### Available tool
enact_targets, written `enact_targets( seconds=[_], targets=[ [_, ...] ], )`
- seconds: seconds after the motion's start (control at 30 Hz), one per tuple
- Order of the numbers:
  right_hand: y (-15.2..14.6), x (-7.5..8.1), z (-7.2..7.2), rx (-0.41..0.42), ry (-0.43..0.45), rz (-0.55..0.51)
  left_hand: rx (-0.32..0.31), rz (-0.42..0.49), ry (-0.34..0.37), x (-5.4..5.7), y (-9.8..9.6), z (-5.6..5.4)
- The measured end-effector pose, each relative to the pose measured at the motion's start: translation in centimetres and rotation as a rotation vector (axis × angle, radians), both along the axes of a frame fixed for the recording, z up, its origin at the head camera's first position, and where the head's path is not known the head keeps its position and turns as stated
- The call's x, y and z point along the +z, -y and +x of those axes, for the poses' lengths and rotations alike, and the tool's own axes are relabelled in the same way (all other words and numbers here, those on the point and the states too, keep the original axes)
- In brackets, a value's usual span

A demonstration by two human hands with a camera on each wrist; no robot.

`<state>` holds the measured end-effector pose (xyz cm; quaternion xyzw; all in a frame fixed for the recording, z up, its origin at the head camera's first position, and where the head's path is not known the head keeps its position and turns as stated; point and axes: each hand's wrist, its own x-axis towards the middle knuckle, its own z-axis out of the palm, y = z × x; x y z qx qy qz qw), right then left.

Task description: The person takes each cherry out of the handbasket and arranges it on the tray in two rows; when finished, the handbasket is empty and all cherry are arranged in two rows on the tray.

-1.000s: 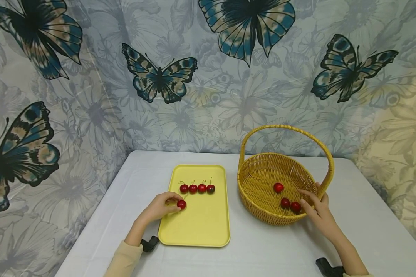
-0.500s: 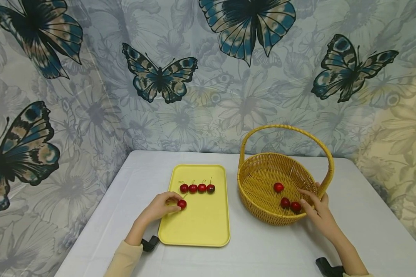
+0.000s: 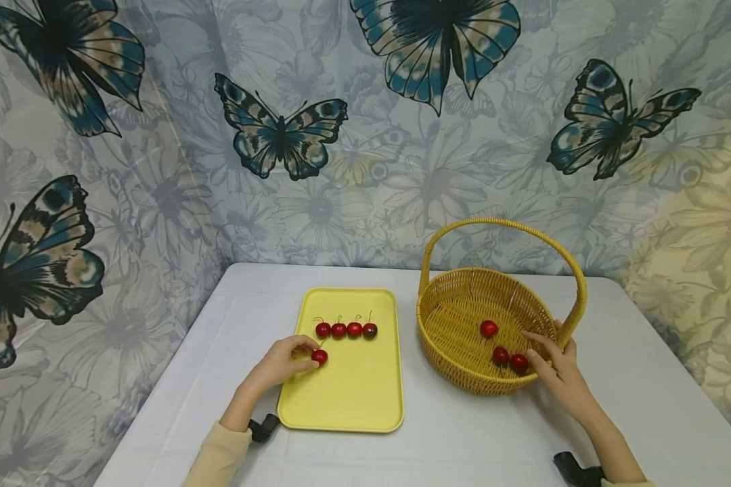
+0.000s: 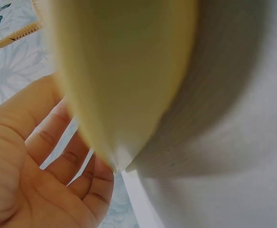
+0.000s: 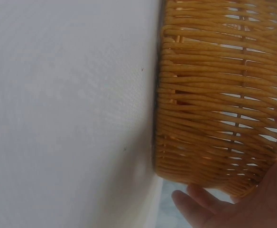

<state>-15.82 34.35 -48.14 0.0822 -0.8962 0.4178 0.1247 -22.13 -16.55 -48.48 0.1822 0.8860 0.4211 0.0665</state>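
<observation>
Over the left part of a yellow tray (image 3: 341, 406), my left hand (image 3: 286, 362) pinches a red cherry (image 3: 319, 357) between thumb and fingertips. Beyond it, a row of several stemmed cherries (image 3: 338, 331) lies across the tray. In the left wrist view the tray's edge hides the cherry and the fingertips. To the right, my right hand (image 3: 560, 372) grips the near right rim of a woven basket (image 3: 463, 379), close below its handle. Some of its fingers reach inside and others stay outside the wall. A single cherry (image 3: 489, 329) and a touching pair of cherries (image 3: 509, 360) lie in the basket.
Both tray and basket stand on a table with a white cloth (image 3: 451, 446). A tall arched handle (image 3: 504, 222) rises over the basket. Behind the table hangs a backdrop (image 3: 317, 223) printed with flowers and butterflies. Dark wrist camera mounts (image 3: 264, 428) show below the hands.
</observation>
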Motion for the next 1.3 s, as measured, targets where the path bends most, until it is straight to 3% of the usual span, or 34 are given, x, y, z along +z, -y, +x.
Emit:
enact_targets(
  seconds=[0.5,0.73,1.13,1.3],
  targets=[
    [0.0,0.0,0.1,-0.002,0.000,-0.001,-0.003,-0.010,0.011,0.1,0.2,-0.1],
    [0.1,0.2,0.2,-0.001,-0.018,0.010,0.018,-0.015,-0.001,1.6,0.3,0.1],
    [0.2,0.4,0.2,-0.002,-0.025,0.011,-0.149,0.000,-0.129,4.6,-2.7,1.3],
    [0.2,0.3,0.2,0.002,-0.011,0.013,-0.238,-0.013,-0.136,5.4,-4.8,1.4]
  ],
)
